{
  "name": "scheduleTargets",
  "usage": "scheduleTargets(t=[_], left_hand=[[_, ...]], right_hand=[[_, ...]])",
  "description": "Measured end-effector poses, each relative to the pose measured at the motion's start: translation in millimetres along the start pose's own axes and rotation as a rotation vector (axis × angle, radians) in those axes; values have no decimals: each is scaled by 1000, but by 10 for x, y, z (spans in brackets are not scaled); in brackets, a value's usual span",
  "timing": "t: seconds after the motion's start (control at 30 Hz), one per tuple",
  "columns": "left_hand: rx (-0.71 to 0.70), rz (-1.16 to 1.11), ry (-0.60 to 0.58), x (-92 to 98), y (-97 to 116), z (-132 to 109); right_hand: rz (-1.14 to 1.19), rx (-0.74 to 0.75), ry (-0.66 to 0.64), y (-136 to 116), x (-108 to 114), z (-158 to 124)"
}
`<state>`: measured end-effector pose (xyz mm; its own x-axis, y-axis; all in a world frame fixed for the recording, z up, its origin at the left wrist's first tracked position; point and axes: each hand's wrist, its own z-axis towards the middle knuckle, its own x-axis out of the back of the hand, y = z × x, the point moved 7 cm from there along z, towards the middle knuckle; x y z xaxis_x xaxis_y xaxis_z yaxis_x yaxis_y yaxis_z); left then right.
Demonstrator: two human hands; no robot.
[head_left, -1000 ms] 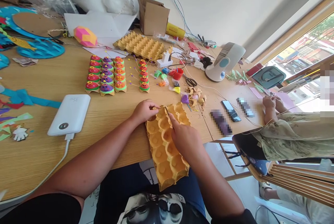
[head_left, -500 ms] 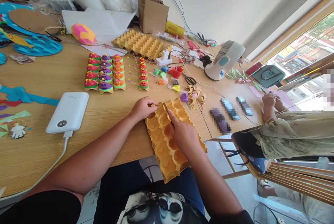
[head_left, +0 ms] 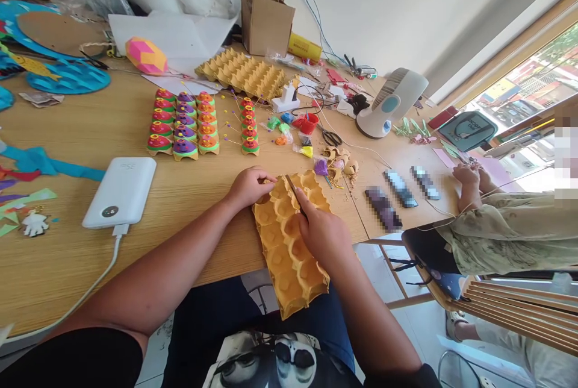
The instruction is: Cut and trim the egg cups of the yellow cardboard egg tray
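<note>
A yellow egg tray (head_left: pixel 274 241) of moulded pulp lies tilted over the table's front edge, its lower end above my lap. My left hand (head_left: pixel 251 188) grips the tray's far left corner, thumb and fingers closed on the rim. In my right hand (head_left: pixel 326 236) is a knife (head_left: pixel 290 184), its narrow blade against the tray near the far edge, between two rows of cups. My index finger is stretched along the knife, and its handle is mostly hidden in my fist.
Painted egg-cup strips (head_left: pixel 184 126) stand beyond my left hand. A white power bank (head_left: pixel 118 192) lies left; scissors (head_left: pixel 331 135), clay bags and pulp scraps (head_left: pixel 341 165) lie ahead. Phones (head_left: pixel 383 208), a fan (head_left: pixel 392 102) and another person's hands (head_left: pixel 469 177) are to the right.
My right hand and the knife have shifted slightly right and towards me along the tray. My left hand keeps its hold on the corner. The whole view has moved a little.
</note>
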<state>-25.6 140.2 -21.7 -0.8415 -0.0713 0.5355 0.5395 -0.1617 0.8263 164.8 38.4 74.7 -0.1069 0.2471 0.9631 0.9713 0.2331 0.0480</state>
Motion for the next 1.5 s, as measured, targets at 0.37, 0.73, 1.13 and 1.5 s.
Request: scheduleTargets(t=[0.37, 0.73, 1.13, 1.5], left_hand=[[5, -3, 1, 4, 3, -5], [-3, -20, -7, 2, 10, -5], [-8, 9, -18, -11, 7, -9], [-1, -6, -6, -17, 6, -4]], right_hand=[[-43, -19, 8, -47, -76, 81], [-71, 6, -10, -151, -27, 199], [-75, 21, -12, -187, 45, 215], [-83, 23, -43, -170, -21, 111]])
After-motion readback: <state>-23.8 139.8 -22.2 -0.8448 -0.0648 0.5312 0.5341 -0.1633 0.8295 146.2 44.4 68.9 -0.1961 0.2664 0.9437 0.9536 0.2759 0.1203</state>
